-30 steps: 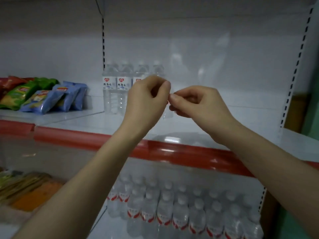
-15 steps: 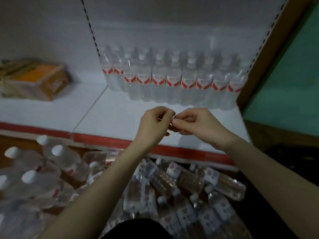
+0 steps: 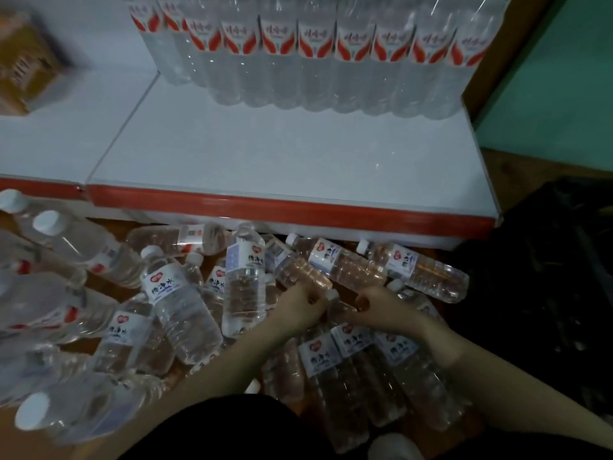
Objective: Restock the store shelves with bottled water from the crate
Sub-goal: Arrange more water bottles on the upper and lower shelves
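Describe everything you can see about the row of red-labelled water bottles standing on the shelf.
The row of water bottles is clear plastic, each wrapped in a white label with red flame shapes. They stand upright, packed side by side along the back of the white shelf, which has a red front strip. Their caps are cut off by the frame. Neither the left hand nor the right hand touches them; both seem to grip a loose bottle below.

forearms (image 3: 219, 363): bare | worn: black garment (image 3: 215, 429), loose, plain
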Available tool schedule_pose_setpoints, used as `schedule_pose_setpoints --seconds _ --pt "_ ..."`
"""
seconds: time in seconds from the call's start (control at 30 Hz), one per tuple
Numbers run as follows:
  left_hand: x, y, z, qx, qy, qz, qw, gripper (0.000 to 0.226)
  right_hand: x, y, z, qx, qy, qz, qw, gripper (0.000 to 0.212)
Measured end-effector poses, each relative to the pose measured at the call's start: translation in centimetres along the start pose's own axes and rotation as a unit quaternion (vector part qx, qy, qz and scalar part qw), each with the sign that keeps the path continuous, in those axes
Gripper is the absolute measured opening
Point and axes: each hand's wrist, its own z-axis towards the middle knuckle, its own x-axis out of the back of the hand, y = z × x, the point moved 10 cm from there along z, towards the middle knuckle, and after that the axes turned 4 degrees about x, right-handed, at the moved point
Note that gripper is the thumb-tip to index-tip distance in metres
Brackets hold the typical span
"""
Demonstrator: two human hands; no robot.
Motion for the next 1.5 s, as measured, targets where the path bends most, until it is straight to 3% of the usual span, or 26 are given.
schedule_pose_setpoints --seconds 0.07,0.13,0.23,0.33,0.4,0.47,0.53,0.77,0.93,1.03,1.1,1.17,1.23,1.3,1.5 --pt "-0.9 -0.6 0.1 0.017 -0.013 -0.003 1.000 0.029 -0.5 0.2 0.3 0.002 0.011 -0.016 1.000 0.030" --pt "-0.5 -0.2 0.2 0.002 0.022 0.005 1.000 0.024 -0.6 0.2 1.1 0.006 0.022 -0.041 0.999 0.032" --pt "3.9 1.1 -0.5 -0.040 0.169 0.049 0.984 0.021 -0.5 -0.1 2.4 0.006 0.030 -0.028 0.999 0.030" --pt "9.5 0.7 -1.9 -0.024 0.329 0.140 0.934 0.043 -0.6 -2.0 3.7 0.027 0.039 0.001 0.999 0.018" --pt "11.4 -1.0 -2.0 0.032 0.353 0.186 0.916 0.063 -1.2 -3.9 4.5 0.045 0.036 0.032 0.998 0.021" --pt "12.1 -3.5 -1.7 0.098 0.331 0.171 0.923 0.077 -2.4 -5.5 5.2 0.053 0.018 0.070 0.996 0.032" --pt "11.7 -5.8 -1.1 0.144 0.285 0.106 0.942 0.078 -3.6 -6.8 5.5 0.061 0.000 0.072 0.996 0.037" --pt "10.8 -8.3 -0.8 0.130 0.215 -0.112 0.961 0.041 -4.1 -6.4 5.7 0.048 -0.003 0.105 0.993 0.040" --pt "8.6 -7.0 -2.6 0.082 0.116 -0.349 0.926 0.037 -2.8 -7.0 4.8 0.033 -0.042 0.175 0.983 0.065" --pt "7.5 -6.0 -3.2 0.065 0.071 -0.412 0.906 0.054 -3.3 -7.8 3.6 0.021 -0.100 0.201 0.974 0.084" --pt "6.8 -5.8 -3.5 0.066 0.053 -0.446 0.891 0.054 -3.5 -8.2 2.8 0.019 -0.119 0.216 0.969 0.093" --pt "6.1 -5.9 -3.9 0.075 0.035 -0.479 0.874 0.056 -3.7 -8.7 2.1 0.028 -0.126 0.218 0.967 0.076" --pt "5.6 -6.0 -4.5 0.076 0.025 -0.499 0.863 0.073 -3.7 -9.3 1.4 0.043 -0.126 0.196 0.971 0.057" --pt "5.4 -5.8 -5.1 0.069 0.016 -0.503 0.862 0.082 -3.6 -9.5 0.9 0.052 -0.129 0.184 0.973 0.058" --pt "8.2 -2.7 -7.3 -0.020 0.038 -0.513 0.857 0.065 -1.4 -13.4 -0.6 0.116 -0.128 0.201 0.964 0.065"
